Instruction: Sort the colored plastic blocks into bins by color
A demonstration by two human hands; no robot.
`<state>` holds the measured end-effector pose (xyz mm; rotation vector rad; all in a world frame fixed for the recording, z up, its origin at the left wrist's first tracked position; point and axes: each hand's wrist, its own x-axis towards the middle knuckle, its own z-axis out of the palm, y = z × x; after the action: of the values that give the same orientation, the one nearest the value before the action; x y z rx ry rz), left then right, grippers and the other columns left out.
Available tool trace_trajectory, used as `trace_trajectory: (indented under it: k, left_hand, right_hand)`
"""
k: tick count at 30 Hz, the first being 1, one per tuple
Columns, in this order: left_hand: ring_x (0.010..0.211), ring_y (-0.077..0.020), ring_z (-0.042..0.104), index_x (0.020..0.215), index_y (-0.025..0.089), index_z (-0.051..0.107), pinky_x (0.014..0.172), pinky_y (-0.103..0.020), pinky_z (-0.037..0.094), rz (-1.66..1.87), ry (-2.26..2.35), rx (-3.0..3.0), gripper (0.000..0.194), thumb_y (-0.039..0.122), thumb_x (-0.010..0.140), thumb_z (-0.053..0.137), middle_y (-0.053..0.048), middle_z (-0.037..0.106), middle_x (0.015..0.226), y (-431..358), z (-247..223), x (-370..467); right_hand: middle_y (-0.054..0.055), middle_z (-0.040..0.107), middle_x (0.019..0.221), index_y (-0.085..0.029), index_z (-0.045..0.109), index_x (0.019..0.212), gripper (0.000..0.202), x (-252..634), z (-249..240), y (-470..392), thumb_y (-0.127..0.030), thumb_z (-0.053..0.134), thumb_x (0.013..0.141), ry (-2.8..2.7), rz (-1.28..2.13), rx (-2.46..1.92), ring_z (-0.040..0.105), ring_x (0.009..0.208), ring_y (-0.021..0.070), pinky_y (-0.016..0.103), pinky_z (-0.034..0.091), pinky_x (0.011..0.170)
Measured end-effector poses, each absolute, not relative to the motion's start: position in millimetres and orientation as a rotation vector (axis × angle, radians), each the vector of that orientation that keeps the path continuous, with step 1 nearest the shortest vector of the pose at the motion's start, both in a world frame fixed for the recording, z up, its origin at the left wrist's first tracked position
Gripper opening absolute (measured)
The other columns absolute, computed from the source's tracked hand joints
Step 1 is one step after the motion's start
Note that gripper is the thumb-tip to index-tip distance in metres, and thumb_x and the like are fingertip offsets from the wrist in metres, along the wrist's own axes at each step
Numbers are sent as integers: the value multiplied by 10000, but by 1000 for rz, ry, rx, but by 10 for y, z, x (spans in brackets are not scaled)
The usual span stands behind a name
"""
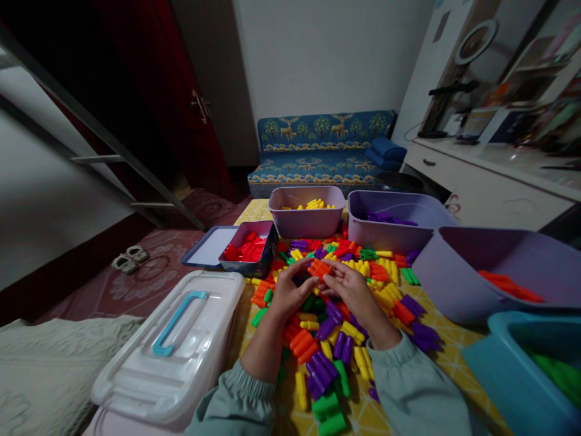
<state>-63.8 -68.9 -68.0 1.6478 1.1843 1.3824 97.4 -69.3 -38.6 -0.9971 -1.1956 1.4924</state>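
Both hands meet above a wide pile of plastic pieces in yellow, purple, green, orange and red, such as the purple pieces (321,370). Between the fingertips is a small orange piece (320,268). My left hand (292,289) grips it from the left, thumb and fingers closed round it. From the right, my right hand (351,289) holds the same piece, with its thumb and fingers against it. The pile lies on a yellow patterned cloth (358,412) beneath and around both hands.
Behind the pile stand a lilac bin with yellow pieces (306,225), one with purple (385,236) and a dark box with red (247,266). To the right are a lilac bin with orange (458,284) and a blue bin with green (512,363). A clear lid (195,327) lies left.
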Motion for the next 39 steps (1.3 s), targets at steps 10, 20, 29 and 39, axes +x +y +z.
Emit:
trace_trajectory:
  k: [10,20,29,39]
  left_hand:
    - [777,-158,638,1131,186,679,698,-257,516,1389,1097,1682,320,220,815,632,-66,698,955,-673,-712,-637]
    - [843,-181,660,1134,192,676,742,-278,526,1352,1156,1721,318,261,825,644,-80,713,1012,-637,-726,-640]
    - [793,-174,652,980,163,725,698,-262,515,1323,1215,1781,206,254,828,620,-79,716,924,-644,-668,-629]
    - [837,-181,663,951,160,729,737,-273,517,1328,1225,1772,197,172,820,583,-80,726,931,-648,-656,-618]
  right_hand:
    - [39,692,848,-174,646,978,318,983,-394,-702,-327,697,704,-1343,1269,-1113,641,663,151,249,512,546]
    - [17,684,802,-165,673,935,259,1331,-50,-668,-334,724,745,-959,896,-972,646,665,134,274,545,645]
    - [69,646,1034,-137,631,852,223,1960,468,-794,-133,430,949,-309,706,-482,635,1058,83,206,480,1014]
    - [110,504,1362,-138,614,927,258,1993,400,-778,-198,370,984,-287,725,-535,543,1239,93,204,461,1039]
